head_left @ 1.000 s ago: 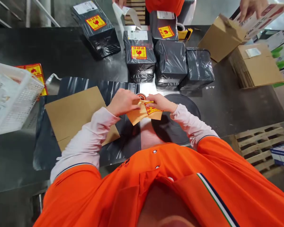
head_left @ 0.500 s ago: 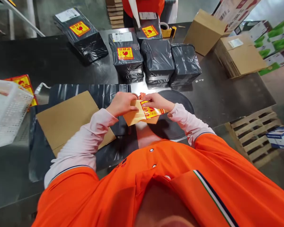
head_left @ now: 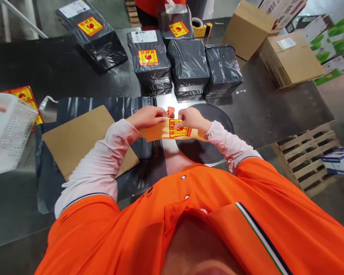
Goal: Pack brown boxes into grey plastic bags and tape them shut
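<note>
Since the earlier frame, the yellow strip has straightened out between the hands. The left hand pinches its upper edge; the right hand holds it at the red-and-yellow label, near the black disc.

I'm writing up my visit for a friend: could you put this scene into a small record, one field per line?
Left hand: holding a yellow strip
Right hand: on the same strip, at its red-and-yellow sticker
Picture left: cardboard sheet lying on black plastic; white basket
Beyond the hands: five black-wrapped parcels
</note>
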Available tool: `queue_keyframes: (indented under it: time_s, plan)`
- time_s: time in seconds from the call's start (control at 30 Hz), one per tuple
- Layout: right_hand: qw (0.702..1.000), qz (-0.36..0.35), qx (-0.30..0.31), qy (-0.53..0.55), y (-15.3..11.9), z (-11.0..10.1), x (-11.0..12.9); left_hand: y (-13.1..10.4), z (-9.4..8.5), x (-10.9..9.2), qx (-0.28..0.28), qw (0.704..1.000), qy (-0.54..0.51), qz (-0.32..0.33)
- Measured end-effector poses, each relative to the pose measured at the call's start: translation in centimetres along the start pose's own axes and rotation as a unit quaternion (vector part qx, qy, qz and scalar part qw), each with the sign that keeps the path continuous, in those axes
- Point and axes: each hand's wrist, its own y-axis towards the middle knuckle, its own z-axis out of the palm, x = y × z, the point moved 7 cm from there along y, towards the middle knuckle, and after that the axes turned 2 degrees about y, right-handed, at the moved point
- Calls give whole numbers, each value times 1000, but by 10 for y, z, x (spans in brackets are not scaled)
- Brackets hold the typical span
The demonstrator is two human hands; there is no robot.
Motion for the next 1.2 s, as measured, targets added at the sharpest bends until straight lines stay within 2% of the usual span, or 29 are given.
queue_keyframes:
  time_s: [0.07, 0.2, 0.33, 0.47, 0.6, 0.7, 0.8, 0.87, 0.93, 1.0, 1.1, 1.13, 1.2]
  plan:
    - [999, -15, -8, 27, 0, -1, 1, -1, -3, 1, -16, 1000, -14, 2]
    - [981, -105, -12, 160, 2, -2, 8, 0, -4, 1, -19, 998, -58, 12]
    - [974, -147, -21, 174, 0, -2, 7, 2, -3, 5, -17, 990, -140, 12]
    - [967, -194, -71, 151, -7, -5, 6, 5, 2, 16, 15, 979, -203, -11]
    - [955, -225, -62, 181, -9, -2, 6, 15, 10, 26, 70, 974, -215, -19]
    - [931, -272, -72, 234, -10, -8, 6, 19, 6, 28, 82, 975, -206, 7]
    - [894, -302, -122, 308, -9, -21, -1, 2, -19, 29, 13, 978, -202, 58]
    - [881, -280, -144, 353, -4, -28, -10, -24, -43, 21, -56, 974, -174, 135]
    - [876, -248, -151, 386, 3, -32, -19, -57, -62, 7, -120, 958, -121, 231]
    - [871, -239, -142, 404, 7, -33, -20, -84, -78, -6, -214, 935, -54, 279]
    - [865, -261, -125, 411, 9, -31, -13, -100, -93, -10, -382, 895, 31, 228]
    - [860, -271, -131, 411, 8, -31, -10, -99, -95, -9, -410, 887, 43, 207]
    - [846, -283, -167, 420, 5, -35, -7, -92, -95, -3, -430, 883, 29, 187]
